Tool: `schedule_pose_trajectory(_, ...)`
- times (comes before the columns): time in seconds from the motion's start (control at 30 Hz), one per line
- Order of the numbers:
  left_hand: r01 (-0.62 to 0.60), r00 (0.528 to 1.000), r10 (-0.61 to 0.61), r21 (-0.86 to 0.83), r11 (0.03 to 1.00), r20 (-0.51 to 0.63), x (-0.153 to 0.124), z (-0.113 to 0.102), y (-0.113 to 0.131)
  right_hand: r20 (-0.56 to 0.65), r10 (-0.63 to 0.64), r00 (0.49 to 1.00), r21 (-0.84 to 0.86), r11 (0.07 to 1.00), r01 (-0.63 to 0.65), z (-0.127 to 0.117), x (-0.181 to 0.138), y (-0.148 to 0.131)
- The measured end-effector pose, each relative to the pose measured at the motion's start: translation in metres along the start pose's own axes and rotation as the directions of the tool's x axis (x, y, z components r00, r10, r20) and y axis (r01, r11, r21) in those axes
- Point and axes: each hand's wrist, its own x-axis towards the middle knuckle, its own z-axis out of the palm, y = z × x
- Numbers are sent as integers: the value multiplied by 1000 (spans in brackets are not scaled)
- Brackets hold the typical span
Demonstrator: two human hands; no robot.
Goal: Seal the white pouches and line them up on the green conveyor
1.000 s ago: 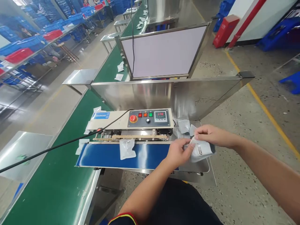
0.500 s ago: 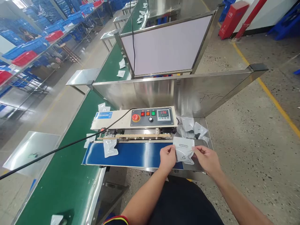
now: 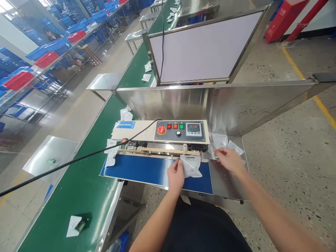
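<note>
A white printed pouch [image 3: 192, 166] hangs with its top edge at the sealing machine's [image 3: 161, 131] belt slot, above the blue conveyor belt [image 3: 147, 171]. At its left edge, the thumb and fingers of my left hand [image 3: 176, 175] are closed on it. My right hand [image 3: 231, 161] is off that pouch, fingers slightly apart, at several filled pouches [image 3: 219, 140] on the steel plate to the right. Whether its fingertips touch one is unclear. Another pouch [image 3: 111, 156] is at the left end of the blue belt.
A black cable [image 3: 86, 154] crosses in front of the machine's left side. The green conveyor [image 3: 65, 196] runs along the left, carrying an opened-looking pouch [image 3: 75, 226]. Behind the machine rises a steel panel [image 3: 168, 105]. Blue and red bins [image 3: 47, 59] line a far bench.
The pouch went from between both hands to the machine's slot at the left. My right hand let go and moved to the pile. The earlier pouch travelled left along the belt. The view shifted.
</note>
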Motion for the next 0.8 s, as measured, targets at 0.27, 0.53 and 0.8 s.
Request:
schedule_pose_trajectory(0.27, -368, 929, 369, 51, 928, -9, -39, -14, 3, 120, -151, 981, -724, 664, 190, -41, 79, 1)
schedule_pose_trajectory(0.53, -732, 658, 691, 37, 681, 298, -34, 56, 38, 152, -384, 911, -249, 877, 411, -111, 5, -36)
schedule_pose_trajectory(0.8, -419, 718, 406, -114, 901, 565, -53, 95, 42, 96, -328, 940, 395, 879, 267, -91, -91, -11)
